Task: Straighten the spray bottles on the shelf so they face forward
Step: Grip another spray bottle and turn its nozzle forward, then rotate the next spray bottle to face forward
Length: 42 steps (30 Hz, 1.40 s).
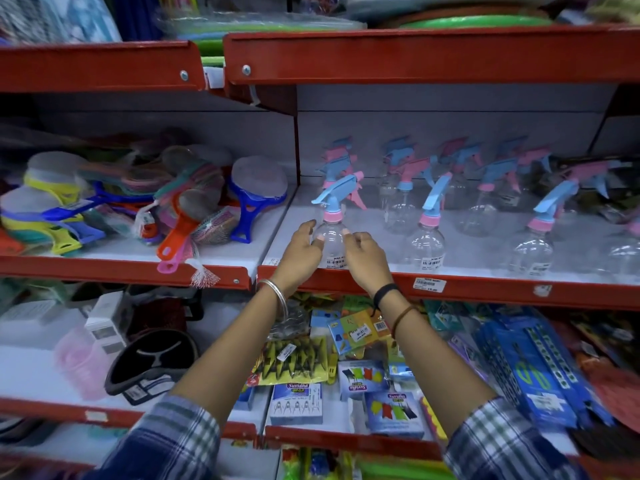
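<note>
Several clear spray bottles with blue and pink trigger heads stand in rows on the white shelf (485,271) with a red front edge. The front left bottle (331,237) has a blue head, a pink collar and its nozzle pointing left. My left hand (302,252) curls around that bottle's left side, thumb on the clear body. My right hand (365,259) cups its right side with a fingertip on the bottle's shoulder. A second front bottle (428,242) stands to the right, its trigger head angled up and right. A third front bottle (531,251) stands further right.
A pile of coloured scrub brushes (166,199) fills the shelf section to the left, behind a red divider. The red shelf above (415,57) overhangs the bottles. Packets of clothes pegs (298,400) and blue packs (530,362) lie on the shelf below my arms.
</note>
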Tool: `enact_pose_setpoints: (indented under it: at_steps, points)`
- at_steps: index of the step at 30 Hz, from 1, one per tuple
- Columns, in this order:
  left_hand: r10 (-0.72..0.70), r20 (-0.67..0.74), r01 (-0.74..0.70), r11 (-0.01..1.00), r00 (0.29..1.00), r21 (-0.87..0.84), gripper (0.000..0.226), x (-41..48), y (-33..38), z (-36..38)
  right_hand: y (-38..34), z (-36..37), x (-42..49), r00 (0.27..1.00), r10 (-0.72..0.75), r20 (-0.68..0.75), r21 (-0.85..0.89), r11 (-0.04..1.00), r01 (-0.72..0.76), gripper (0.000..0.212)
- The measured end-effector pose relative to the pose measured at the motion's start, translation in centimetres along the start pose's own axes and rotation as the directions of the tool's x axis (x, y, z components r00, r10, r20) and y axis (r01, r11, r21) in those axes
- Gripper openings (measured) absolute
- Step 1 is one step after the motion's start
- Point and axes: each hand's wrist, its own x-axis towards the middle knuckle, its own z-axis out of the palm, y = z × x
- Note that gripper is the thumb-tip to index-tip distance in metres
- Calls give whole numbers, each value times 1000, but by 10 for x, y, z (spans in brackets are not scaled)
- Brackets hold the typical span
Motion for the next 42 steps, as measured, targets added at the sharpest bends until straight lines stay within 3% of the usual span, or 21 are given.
enact_pose_setpoints:
  at_steps: [3,5,10,15,19,30,34,36,40,42]
  points:
    - [16,-159,-29,996,987,-82,51,-18,4,11,-12,-6,-2,997,61,49,178,982,-69,46]
    - [12,-191,-42,987,981,-153,56,-33,10,20,-15,-7,2,990,109,93,282,950,-131,59]
    - [35,-172,-69,978,984,-195,60,-46,12,29,-15,-9,1,986,122,117,357,921,-156,69]
    - [-24,-132,0,984,991,-179,84,-40,12,23,-12,-7,-4,987,148,64,333,929,-161,86]
    - [-52,-115,29,980,992,-196,72,-38,14,19,-12,-6,-8,990,131,52,290,947,-141,65]
    - [-43,-156,12,981,987,-194,85,-32,9,21,-6,-3,-12,998,58,-4,226,973,-55,46]
    - [92,-436,-179,970,895,-164,53,-45,15,39,1,-17,-30,980,-154,-126,196,965,176,42]
    - [210,-469,-308,941,858,-142,48,-52,18,51,8,-28,-38,926,-252,-281,236,917,321,44]
    - [277,-225,-317,934,934,-164,43,-57,28,88,30,-70,-31,754,-268,-600,190,868,459,38]
    - [240,-124,-261,946,963,-191,41,-57,36,106,37,-90,-17,763,-193,-617,195,902,386,40]
